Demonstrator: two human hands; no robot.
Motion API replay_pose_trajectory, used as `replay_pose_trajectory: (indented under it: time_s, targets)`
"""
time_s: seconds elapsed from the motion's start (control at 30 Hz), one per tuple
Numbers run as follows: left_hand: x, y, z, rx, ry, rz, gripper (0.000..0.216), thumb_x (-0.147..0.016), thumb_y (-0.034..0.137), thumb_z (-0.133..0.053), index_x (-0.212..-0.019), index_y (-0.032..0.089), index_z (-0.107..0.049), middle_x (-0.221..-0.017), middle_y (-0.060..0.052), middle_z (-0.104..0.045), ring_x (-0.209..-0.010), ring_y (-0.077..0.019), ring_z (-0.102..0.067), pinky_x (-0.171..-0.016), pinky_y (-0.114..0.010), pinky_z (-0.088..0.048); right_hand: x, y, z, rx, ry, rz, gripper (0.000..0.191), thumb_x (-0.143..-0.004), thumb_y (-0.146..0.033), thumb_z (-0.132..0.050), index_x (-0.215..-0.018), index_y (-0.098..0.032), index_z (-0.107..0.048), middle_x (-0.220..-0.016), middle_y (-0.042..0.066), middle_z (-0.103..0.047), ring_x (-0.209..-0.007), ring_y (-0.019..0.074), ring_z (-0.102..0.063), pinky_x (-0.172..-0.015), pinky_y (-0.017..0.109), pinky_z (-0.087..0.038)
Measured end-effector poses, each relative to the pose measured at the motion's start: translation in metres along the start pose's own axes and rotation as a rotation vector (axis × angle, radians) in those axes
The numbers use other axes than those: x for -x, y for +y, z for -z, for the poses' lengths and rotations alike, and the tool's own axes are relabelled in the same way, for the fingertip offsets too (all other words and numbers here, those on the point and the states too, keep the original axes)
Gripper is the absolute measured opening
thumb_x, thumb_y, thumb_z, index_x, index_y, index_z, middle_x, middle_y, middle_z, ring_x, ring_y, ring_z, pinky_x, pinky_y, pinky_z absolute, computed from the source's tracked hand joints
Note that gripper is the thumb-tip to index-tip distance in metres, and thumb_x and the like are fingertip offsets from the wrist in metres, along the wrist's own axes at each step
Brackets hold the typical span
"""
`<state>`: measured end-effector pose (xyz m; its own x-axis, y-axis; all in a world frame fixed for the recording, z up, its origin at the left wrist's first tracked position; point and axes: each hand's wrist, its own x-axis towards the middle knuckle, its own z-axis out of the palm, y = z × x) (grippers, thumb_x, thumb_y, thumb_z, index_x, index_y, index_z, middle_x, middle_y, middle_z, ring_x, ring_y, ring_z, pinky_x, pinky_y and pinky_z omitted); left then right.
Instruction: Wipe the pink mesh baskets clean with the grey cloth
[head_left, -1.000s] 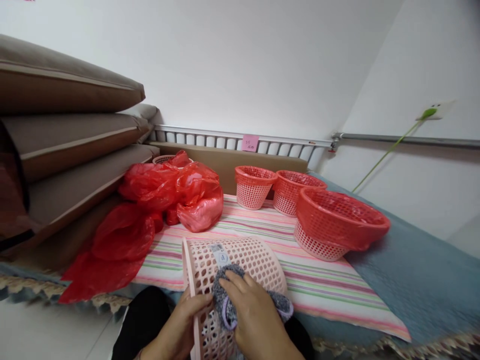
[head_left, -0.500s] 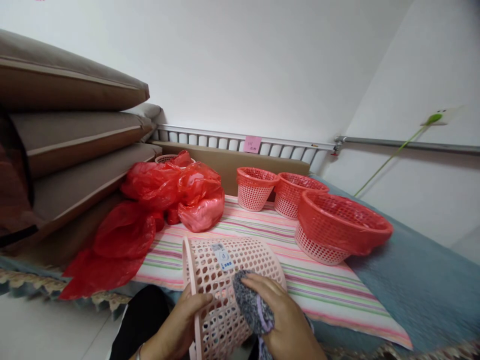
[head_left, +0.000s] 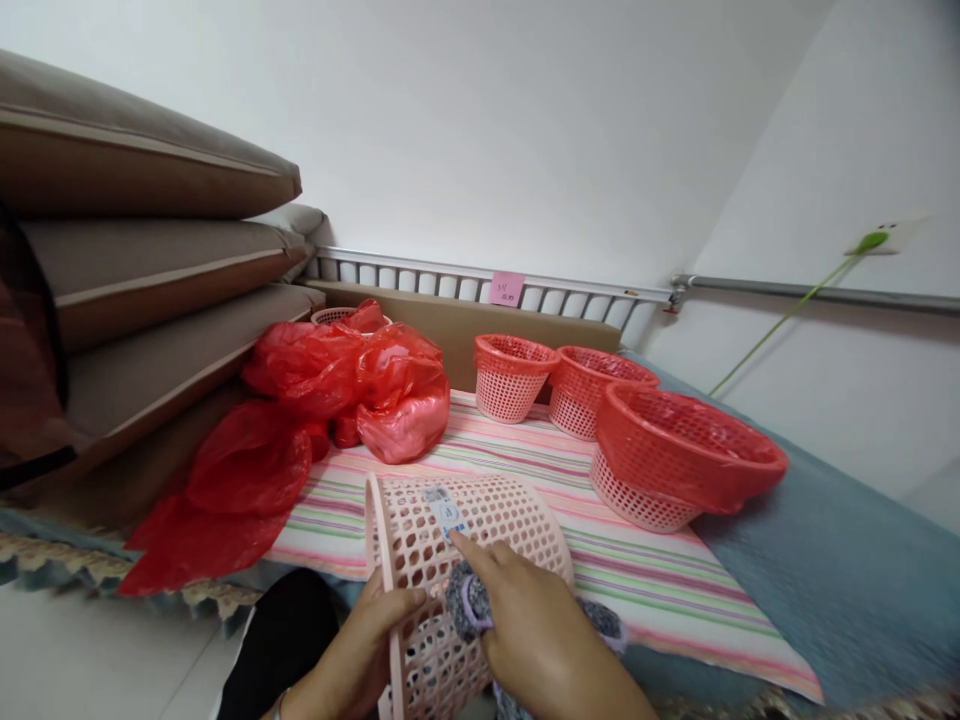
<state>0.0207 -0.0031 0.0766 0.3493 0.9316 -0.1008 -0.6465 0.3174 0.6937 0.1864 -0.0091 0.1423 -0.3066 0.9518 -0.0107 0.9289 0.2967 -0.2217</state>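
A pale pink perforated plastic basket [head_left: 517,500] lies on its side in front of me, its open rim toward the left. My left hand [head_left: 367,640] grips that rim, thumb on the outer wall and fingers hidden inside. In my right hand [head_left: 540,630] is a bunched grey cloth [head_left: 466,602] with lilac edging, pressed against the basket's side. The right index finger stretches out to the lower edge of a white and blue label [head_left: 445,512] on the basket.
Three pink baskets lined with red bags [head_left: 514,375] stand at the right on a striped cloth [head_left: 637,575]. Crumpled red plastic bags [head_left: 337,375] lie at the left, beside stacked cushions [head_left: 165,260]. A radiator [head_left: 420,280] with a pink note [head_left: 507,289] runs behind.
My right hand has shifted left and up along the basket, its index finger now reaching the label. The cloth is more bunched under the palm. My left hand holds its place.
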Motion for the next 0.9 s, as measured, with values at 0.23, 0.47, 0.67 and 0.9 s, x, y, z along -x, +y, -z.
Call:
replay_pose_trajectory:
  time_s: [0.23, 0.47, 0.67, 0.9]
  targets:
    - [0.0019, -0.0002, 0.0013, 0.004, 0.031, 0.016, 0.065, -0.073, 0.012, -0.063, -0.136, 0.016, -0.046, -0.101, -0.013, -0.074, -0.091, -0.0298, -0.069, -0.092, -0.045, -0.044, -0.0062, -0.0061, -0.0047, 0.044, -0.033, -0.004, 0.082, -0.062, -0.004, -0.046, -0.139, -0.031, -0.039, -0.115, 0.011, -0.061, -0.098, 0.0281, -0.062, -0.083, 0.04, -0.046]
    - [0.0022, 0.0007, -0.002, 0.038, 0.015, 0.028, 0.068, -0.072, 0.012, -0.066, -0.136, 0.018, -0.045, -0.111, -0.014, -0.071, -0.103, -0.0318, -0.065, -0.094, -0.045, -0.043, -0.0014, -0.0077, -0.0065, 0.073, -0.036, -0.03, 0.081, -0.064, -0.004, -0.047, -0.14, -0.031, -0.037, -0.118, 0.012, -0.058, -0.097, 0.028, -0.062, -0.082, 0.037, -0.046]
    - [0.0015, 0.001, -0.0039, 0.031, 0.034, 0.027, 0.07, -0.071, 0.012, -0.066, -0.138, 0.019, -0.043, -0.102, -0.013, -0.074, -0.095, -0.0317, -0.068, -0.09, -0.046, -0.046, -0.0007, -0.0073, -0.0077, 0.081, -0.041, -0.031, 0.081, -0.063, -0.005, -0.048, -0.139, -0.032, -0.037, -0.12, 0.013, -0.057, -0.097, 0.0288, -0.063, -0.082, 0.04, -0.047]
    - [0.0023, -0.0003, -0.0049, 0.03, 0.06, 0.045, 0.069, -0.071, 0.012, -0.067, -0.136, 0.017, -0.045, -0.093, -0.011, -0.076, -0.084, -0.0293, -0.07, -0.086, -0.043, -0.047, 0.0003, -0.0041, -0.0075, 0.064, -0.036, -0.021, 0.081, -0.064, -0.005, -0.047, -0.139, -0.031, -0.037, -0.124, 0.015, -0.055, -0.1, 0.0295, -0.062, -0.085, 0.042, -0.047]
